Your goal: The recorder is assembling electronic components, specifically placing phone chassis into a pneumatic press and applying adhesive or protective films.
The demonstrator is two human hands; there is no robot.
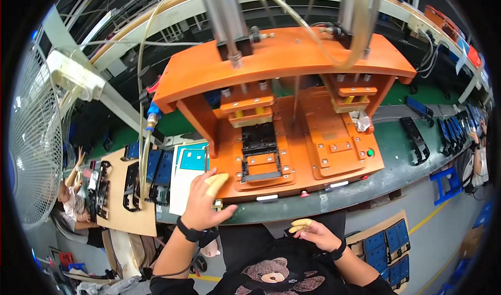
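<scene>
My left hand (204,198) is at the front left corner of an orange press (292,50), fingers stretched and thumb out, holding nothing I can see. Yellow finger covers sit on some of its fingers. My right hand (319,236) hovers before my body, below the bench edge, fingers loosely bent and partly apart; two have yellow covers. Nothing shows in it. A black plastic frame (261,151) lies in the press's left fixture, under a raised pressing block (247,111). The right fixture (332,138) shows its bare orange plate under another raised block (354,98).
Beside my left hand lie a white sheet and a teal panel (193,159). Dark frames (131,185) rest on cardboard further left, near a fan (39,133) and a co-worker. More black parts (415,140) lie on the green bench at right; blue panels (376,248) are stacked below.
</scene>
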